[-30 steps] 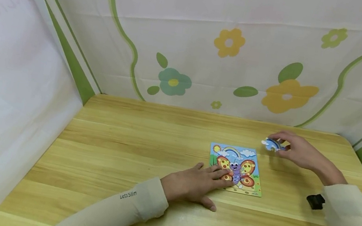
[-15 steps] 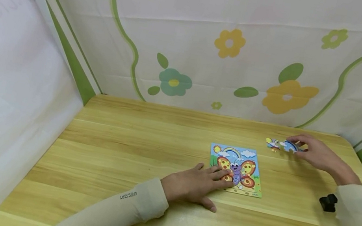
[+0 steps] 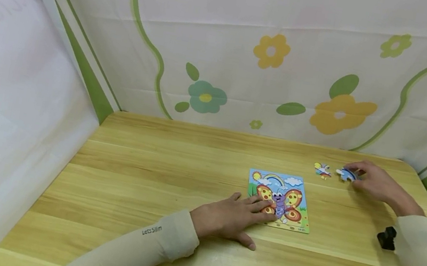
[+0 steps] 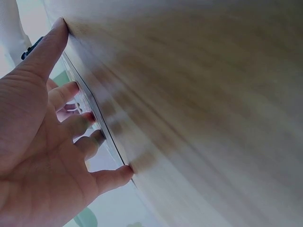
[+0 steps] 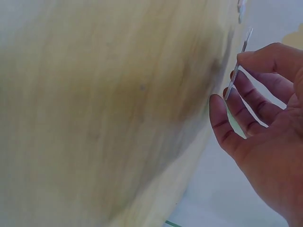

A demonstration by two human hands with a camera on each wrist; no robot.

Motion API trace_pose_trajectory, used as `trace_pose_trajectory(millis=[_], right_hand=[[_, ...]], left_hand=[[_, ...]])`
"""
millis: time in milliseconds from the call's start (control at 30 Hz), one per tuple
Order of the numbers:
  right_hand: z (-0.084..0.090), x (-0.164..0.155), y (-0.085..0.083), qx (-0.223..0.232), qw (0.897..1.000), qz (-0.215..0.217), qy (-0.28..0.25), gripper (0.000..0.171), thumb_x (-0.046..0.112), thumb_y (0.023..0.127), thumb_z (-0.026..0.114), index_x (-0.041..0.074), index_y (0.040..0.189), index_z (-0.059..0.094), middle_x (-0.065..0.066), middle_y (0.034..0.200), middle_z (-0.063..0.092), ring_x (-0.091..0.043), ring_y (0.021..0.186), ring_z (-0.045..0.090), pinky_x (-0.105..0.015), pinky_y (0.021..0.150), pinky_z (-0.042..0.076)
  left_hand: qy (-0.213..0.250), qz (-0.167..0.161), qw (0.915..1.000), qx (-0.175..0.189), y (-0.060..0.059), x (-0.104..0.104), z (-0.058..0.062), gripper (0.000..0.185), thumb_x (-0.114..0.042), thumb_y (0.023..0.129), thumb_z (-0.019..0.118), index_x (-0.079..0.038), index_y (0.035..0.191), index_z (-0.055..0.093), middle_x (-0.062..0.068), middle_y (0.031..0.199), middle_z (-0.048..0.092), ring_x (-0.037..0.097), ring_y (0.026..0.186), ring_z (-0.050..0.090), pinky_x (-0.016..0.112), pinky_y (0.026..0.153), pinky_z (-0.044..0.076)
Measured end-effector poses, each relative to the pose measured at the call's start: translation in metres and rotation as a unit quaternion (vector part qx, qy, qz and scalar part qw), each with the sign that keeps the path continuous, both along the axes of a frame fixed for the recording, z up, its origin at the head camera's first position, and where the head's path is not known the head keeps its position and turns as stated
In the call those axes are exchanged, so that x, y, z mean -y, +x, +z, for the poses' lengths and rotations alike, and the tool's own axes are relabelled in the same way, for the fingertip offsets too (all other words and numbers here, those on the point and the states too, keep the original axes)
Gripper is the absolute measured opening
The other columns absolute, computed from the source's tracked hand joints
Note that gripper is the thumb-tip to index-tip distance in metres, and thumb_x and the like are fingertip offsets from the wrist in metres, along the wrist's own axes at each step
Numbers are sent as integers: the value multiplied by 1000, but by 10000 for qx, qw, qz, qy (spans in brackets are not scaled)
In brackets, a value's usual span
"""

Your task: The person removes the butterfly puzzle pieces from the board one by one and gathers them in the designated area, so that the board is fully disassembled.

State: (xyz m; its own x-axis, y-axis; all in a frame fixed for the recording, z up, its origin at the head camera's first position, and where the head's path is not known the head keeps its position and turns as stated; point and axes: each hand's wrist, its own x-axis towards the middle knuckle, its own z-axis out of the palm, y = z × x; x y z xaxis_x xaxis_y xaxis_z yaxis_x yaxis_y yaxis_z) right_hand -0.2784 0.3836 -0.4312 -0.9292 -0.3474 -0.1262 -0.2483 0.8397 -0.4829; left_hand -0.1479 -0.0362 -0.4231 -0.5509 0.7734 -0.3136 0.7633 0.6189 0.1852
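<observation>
A butterfly jigsaw puzzle lies flat on the wooden table. My left hand rests on its lower left part with the fingers stretched out, covering that area, while the thumb lies on the wood. Further back on the right, my right hand pinches a blue rainbow puzzle piece between thumb and fingers. In the right wrist view this puzzle piece appears edge-on, tilted close over the table. Just left of it, a loose puzzle piece with yellow, white and red parts lies on the wood.
The wooden table reaches back to a white curtain printed with flowers. Another white cloth hangs along the left side. A small black device sits at the right sleeve's cuff.
My right hand has moved rightward with the rainbow puzzle piece, and the other loose piece has come into sight on the table. My left hand has stayed on the puzzle.
</observation>
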Motion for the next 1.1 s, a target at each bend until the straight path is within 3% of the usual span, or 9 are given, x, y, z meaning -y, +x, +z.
trace_pose_trajectory(millis=[600,1100], right_hand=[[-9,-1,-7,-232,9997,-14,9,45,-9,90,61,-14,134,60,-42,138,50,-55,123,49,-67,98,41],[-12,-8,-5,-98,9998,-193,-36,42,-2,97,64,-16,136,54,-42,135,51,-58,123,48,-72,100,40]], left_hand=[[44,10,10000,-5,1,1,1,84,-60,99,59,-37,169,19,-6,178,12,18,165,10,57,128,29],[74,-28,10000,4,-1,1,-1,84,-60,98,60,-36,169,20,-5,178,12,18,165,11,58,127,29]])
